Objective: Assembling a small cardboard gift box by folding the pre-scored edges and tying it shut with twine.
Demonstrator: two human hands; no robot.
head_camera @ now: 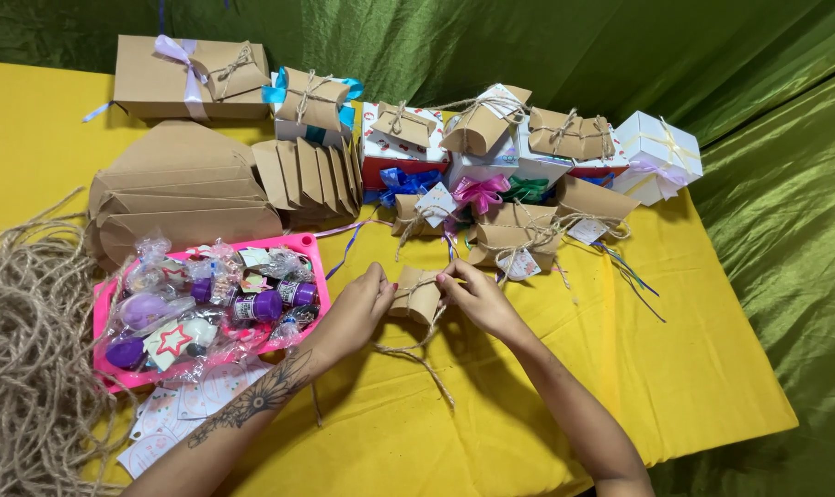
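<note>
Jute twine (415, 342) was pinched in the fingertips of both hands, drawn over a small kraft pillow box (415, 294) lying on the yellow tablecloth (528, 387) just below the middle of the frame. The left hand (362, 304) had its fingers closed on the strand at the box's left end; the right hand (472, 294) clamped the strand at the right end, loose tails trailing toward the lower edge. A tidy tie here would likely want even tension from both sides with the box kept flat, so the knot sits centred. Outward, one pink tray (309, 245) of wrapped trinkets sat at centre left, one tangle of loose twine (26, 368) filled the lower left, and one stack of flat kraft blanks (183, 189) lay above the tray. Across the top, roughly ten finished boxes (518, 235) clustered, though overlaps made the count uncertain.
</note>
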